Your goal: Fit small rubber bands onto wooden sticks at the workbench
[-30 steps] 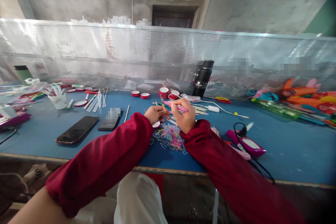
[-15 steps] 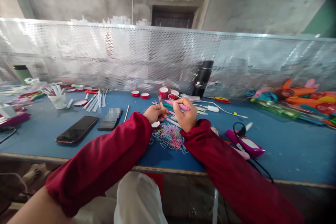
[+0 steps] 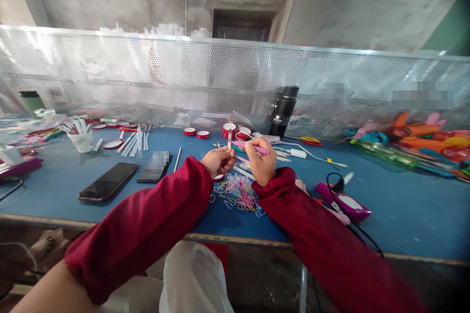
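Both my arms, in dark red sleeves, reach over a blue table (image 3: 66, 181). My left hand (image 3: 219, 160) is closed in a pinch on a thin pale stick (image 3: 229, 140) that stands nearly upright. My right hand (image 3: 261, 160) is closed round a pink pen-like tool (image 3: 253, 147) lying across its fingers, tip pointing left toward the stick. The two hands almost touch. Just below them lies a heap of small coloured rubber bands (image 3: 238, 192). More thin sticks (image 3: 244, 172) lie on the table between the hands.
Two phones (image 3: 106, 182) lie left of my arms. A white cup (image 3: 82, 141) and loose white sticks (image 3: 134, 141) are further left. Red tape rolls (image 3: 196, 132) and a black flask (image 3: 282, 110) stand by the perforated metal screen. A purple corded device (image 3: 347, 201) and colourful toys (image 3: 414, 142) are at right.
My left hand has turned the thin stick from leaning to nearly upright and lifted it a little. My right hand has shifted slightly right with the pink tool.
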A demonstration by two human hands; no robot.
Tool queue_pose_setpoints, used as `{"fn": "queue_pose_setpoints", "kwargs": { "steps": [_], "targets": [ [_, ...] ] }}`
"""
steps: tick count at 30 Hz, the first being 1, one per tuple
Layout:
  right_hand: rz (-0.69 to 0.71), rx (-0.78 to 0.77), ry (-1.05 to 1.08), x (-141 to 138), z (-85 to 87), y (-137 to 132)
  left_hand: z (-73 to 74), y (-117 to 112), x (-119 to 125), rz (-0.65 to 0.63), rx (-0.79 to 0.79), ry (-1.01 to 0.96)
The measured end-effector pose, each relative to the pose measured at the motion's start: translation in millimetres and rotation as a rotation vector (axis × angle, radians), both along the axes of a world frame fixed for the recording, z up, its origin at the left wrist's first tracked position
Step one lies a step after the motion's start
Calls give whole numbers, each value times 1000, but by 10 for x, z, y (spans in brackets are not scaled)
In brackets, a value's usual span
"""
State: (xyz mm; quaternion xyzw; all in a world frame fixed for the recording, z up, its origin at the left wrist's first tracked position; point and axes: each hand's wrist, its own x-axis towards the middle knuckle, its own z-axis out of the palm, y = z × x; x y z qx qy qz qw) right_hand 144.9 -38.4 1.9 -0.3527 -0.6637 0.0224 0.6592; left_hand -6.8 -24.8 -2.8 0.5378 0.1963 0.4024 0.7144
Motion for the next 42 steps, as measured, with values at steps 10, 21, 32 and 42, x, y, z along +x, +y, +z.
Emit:
{"fn": "queue_pose_setpoints", "kwargs": {
  "steps": [10,21,32,42],
  "targets": [
    [3,-13,13,-4,19,-13,-21,2,13,-17,34,11],
    [13,4,22,17,28,-32,-33,29,10,-21,-12,-31],
    [43,-51,89,0,39,-44,-26,-12,14,-69,6,-54],
    [154,-98,221,45,-33,101,5,-30,-11,-201,-40,-123]
  ]
}}
